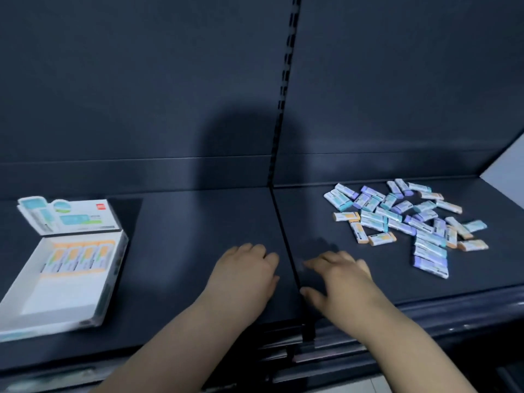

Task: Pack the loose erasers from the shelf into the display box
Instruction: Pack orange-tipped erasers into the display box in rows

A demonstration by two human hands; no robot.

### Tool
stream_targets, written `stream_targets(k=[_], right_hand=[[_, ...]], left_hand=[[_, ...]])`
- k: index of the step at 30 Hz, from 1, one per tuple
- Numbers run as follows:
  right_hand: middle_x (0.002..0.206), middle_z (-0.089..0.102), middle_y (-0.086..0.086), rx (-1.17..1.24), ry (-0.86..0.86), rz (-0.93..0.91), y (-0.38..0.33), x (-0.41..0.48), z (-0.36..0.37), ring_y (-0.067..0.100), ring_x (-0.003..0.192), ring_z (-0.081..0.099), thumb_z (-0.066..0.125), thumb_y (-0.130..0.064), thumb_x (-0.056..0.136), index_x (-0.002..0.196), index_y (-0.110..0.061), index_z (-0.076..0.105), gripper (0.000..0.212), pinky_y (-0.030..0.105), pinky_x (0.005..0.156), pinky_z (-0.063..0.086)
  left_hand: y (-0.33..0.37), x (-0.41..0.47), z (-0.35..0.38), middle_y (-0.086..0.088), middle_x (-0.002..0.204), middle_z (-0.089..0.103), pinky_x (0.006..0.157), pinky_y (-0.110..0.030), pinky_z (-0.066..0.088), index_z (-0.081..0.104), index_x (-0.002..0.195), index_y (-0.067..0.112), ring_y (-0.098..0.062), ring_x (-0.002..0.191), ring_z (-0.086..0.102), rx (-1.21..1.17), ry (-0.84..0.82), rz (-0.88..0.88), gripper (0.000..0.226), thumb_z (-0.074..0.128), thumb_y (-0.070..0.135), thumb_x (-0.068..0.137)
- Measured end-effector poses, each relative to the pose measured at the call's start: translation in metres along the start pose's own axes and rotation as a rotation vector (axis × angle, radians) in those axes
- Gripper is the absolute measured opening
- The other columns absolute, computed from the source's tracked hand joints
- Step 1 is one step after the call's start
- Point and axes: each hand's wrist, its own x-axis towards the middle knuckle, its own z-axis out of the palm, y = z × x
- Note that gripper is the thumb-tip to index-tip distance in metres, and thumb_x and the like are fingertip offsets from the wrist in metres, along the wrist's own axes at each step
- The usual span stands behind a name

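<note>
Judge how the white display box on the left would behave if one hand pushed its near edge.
The display box looks like thin card and holds only one row of erasers, so it is probably light and would slide easily. Its upright lid may flex or wobble.

A dark blue-grey shelf [198,222] is running flat beneath the hands, and a matching back panel [141,80] is rising beyond them. A slotted black upright [286,80] is dividing that panel above and between the hands — its line is continuing down as a seam across the surface. Light is falling from behind, casting a rounded shadow [241,154] ahead. Pale wall [507,163] is showing far right; pale floor [397,385] is showing below.
</note>
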Motion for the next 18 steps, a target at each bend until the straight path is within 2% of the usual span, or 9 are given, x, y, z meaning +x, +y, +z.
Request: stream_targets(k=[6,11,16,18], right_hand=[[0.13,0.048,-0.006,0.089,0.035,0.043,0.009,0.004,-0.001,0.016,0.123,0.038,0.053,-0.039,0.089,0.133,-0.027,0.046,0.046,0.025,0.102,0.03],[0.127,0.05,-0.002,0.158,0.043,0.045,0.029,0.005,0.006,0.017,0.121,0.039,0.056,-0.034,0.089,0.131,-0.021,0.049,0.045,0.025,0.102,0.034],[0.133,0.045,-0.003,0.167,0.024,0.041,0.077,0.015,0.0,0.015,0.128,0.035,0.054,-0.036,0.091,0.135,-0.022,0.044,0.047,0.023,0.104,0.032],[0.132,0.047,-0.001,0.145,-0.01,0.051,0.105,0.021,-0.007,0.017,0.127,0.038,0.055,-0.035,0.09,0.133,-0.022,0.047,0.045,0.025,0.102,0.034]], left_hand=[[0.005,0.012,0.002,0.001,0.125,0.05,0.098,-0.031,0.034,0.044,0.131,0.021,-0.019,0.116,0.044,-0.018,-0.028,0.048,0.039,0.036,0.038,0.097],[0.015,0.021,0.007,0.003,0.125,0.049,0.097,-0.03,0.035,0.044,0.132,0.022,-0.018,0.116,0.044,-0.023,-0.029,0.032,0.039,0.036,0.039,0.097],[0.044,0.044,0.014,0.003,0.125,0.049,0.095,-0.028,0.034,0.045,0.13,0.022,-0.017,0.115,0.044,-0.011,-0.01,-0.017,0.037,0.036,0.038,0.098],[0.062,0.058,0.016,0.003,0.126,0.048,0.094,-0.028,0.035,0.044,0.131,0.021,-0.017,0.116,0.043,-0.011,0.002,-0.043,0.037,0.037,0.038,0.098]])
